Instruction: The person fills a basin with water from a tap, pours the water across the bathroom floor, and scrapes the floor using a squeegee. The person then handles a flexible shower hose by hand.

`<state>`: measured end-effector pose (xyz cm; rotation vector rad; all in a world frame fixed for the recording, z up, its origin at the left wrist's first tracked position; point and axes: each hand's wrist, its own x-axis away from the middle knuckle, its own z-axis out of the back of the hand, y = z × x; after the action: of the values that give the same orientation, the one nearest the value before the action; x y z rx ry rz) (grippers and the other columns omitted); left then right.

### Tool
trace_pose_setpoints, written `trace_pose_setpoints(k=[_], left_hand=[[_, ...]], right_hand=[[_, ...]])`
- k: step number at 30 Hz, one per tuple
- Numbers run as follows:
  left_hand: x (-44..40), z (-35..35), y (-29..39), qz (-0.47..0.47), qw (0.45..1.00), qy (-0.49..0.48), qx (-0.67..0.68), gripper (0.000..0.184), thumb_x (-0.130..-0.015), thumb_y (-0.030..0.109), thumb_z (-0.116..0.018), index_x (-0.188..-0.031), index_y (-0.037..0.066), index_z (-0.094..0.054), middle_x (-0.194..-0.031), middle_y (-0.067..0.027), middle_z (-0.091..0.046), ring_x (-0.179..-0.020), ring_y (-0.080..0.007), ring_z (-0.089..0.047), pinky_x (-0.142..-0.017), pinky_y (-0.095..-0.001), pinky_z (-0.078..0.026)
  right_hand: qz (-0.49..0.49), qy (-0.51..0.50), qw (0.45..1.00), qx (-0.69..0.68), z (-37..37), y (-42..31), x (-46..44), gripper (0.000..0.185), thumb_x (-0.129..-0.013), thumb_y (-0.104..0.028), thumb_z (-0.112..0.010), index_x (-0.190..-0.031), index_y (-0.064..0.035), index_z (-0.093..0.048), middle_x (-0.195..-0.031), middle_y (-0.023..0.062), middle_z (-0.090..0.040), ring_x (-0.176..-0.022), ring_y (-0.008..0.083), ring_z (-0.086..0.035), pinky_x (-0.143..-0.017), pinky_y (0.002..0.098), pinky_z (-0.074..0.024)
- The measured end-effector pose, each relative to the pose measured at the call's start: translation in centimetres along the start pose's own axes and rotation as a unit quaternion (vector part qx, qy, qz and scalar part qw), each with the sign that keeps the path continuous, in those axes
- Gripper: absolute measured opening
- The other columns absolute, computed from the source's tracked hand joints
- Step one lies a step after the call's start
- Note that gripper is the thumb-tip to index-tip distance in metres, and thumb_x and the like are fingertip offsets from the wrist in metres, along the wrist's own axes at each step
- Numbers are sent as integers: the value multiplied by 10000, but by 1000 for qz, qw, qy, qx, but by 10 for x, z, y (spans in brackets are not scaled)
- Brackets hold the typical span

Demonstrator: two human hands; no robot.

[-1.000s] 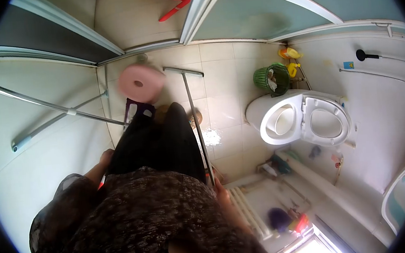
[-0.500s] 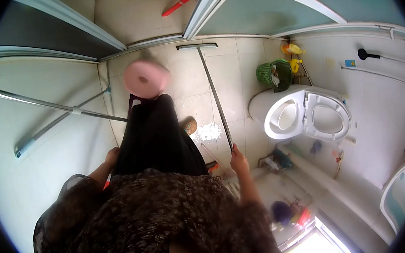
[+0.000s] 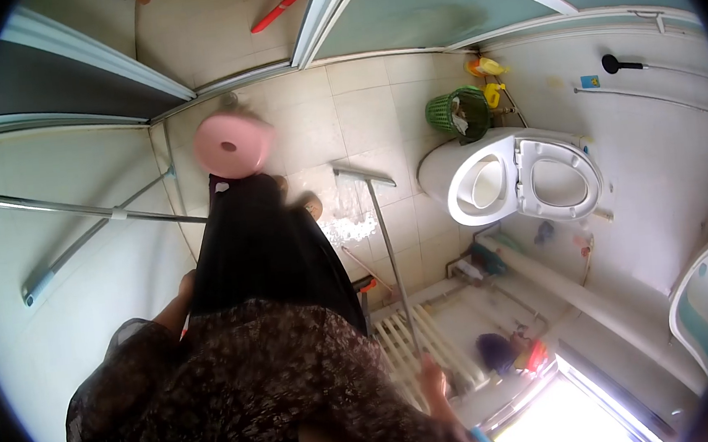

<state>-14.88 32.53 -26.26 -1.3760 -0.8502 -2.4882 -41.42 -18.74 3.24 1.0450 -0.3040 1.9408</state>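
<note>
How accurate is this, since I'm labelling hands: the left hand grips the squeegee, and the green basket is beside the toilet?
Wrong hand: not the left hand but the right hand grips the squeegee, as the head view shows. The green basket is indeed beside the toilet.

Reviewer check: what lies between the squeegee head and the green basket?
Between the squeegee head and the green basket, the head view shows only bare floor tiles.

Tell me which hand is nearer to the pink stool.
Left: the left hand is beside the black clothing, behind the pink stool; the right hand, holding the squeegee, is farther back.
</note>
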Motion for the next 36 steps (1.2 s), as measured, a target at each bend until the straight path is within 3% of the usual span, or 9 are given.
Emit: trace_pose_setpoints(k=[4,6,11,16,18,23,28,30,36], left_hand=[[-10,-10,-23,7,994,-39,-101,296,-721,263,-487,-891,30,-551,-897,-172,-560,-880,-285,-525,-740,-353,-397],[-25,-17,-51,-15,999,-35,-28,284,-730,257,-469,-877,28,-552,-892,-177,-558,-890,-302,-517,-744,-362,-396],[3,29,26,19,998,-16,-49,273,-731,251,-459,-861,25,-541,-893,-190,-551,-888,-327,-508,-741,-373,-397],[14,40,46,26,980,-58,-187,274,-727,258,-464,-852,24,-533,-880,-197,-548,-877,-330,-511,-734,-382,-398],[-6,21,-17,26,998,-23,-58,283,-721,261,-475,-850,17,-535,-867,-200,-549,-872,-331,-512,-732,-385,-401],[25,22,48,-9,994,-22,-111,287,-719,256,-480,-861,13,-535,-867,-199,-549,-868,-332,-511,-724,-380,-404],[14,9,34,-33,999,-4,-42,285,-720,255,-482,-864,15,-536,-877,-195,-547,-867,-329,-511,-722,-378,-405],[33,20,82,-25,987,-23,-158,289,-719,262,-486,-861,17,-543,-882,-190,-548,-868,-325,-512,-720,-376,-406],[16,11,44,-51,993,-15,-104,286,-714,272,-497,-829,16,-547,-833,-187,-556,-824,-327,-525,-702,-377,-411]], right_hand=[[-46,19,995,-87,36,-54,-41,378,-835,-338,-291,-1056,-88,-469,-899,168,-548,-810,321,-527,-662,405,-401],[60,156,979,-119,35,-67,-98,297,-811,-197,-379,-1086,-125,-461,-772,180,-544,-704,338,-527,-573,411,-405],[59,185,976,-98,81,-119,-228,310,-822,-236,-333,-1106,-167,-435,-923,155,-542,-874,321,-502,-707,394,-407],[-6,84,994,-74,78,-104,-259,321,-823,-272,-326,-1112,-168,-420,-948,144,-540,-916,315,-491,-728,402,-410],[-14,58,997,-45,48,-82,-227,307,-818,-271,-338,-1093,-148,-398,-918,149,-544,-859,324,-513,-685,415,-424],[33,-2,998,-45,-113,34,-124,379,-791,-195,-423,-1149,-106,-334,-843,181,-555,-732,307,-556,-574,396,-451],[-46,56,980,-183,-79,12,12,310,-781,-223,-425,-1057,-93,-483,-754,160,-566,-673,291,-563,-538,340,-429],[-110,28,973,-200,-74,6,23,297,-775,-230,-446,-1032,-97,-515,-733,143,-574,-665,258,-572,-545,327,-433],[-138,52,971,-188,-19,-39,-19,271,-779,-243,-435,-986,-105,-543,-731,148,-579,-646,281,-567,-577,346,-439]])
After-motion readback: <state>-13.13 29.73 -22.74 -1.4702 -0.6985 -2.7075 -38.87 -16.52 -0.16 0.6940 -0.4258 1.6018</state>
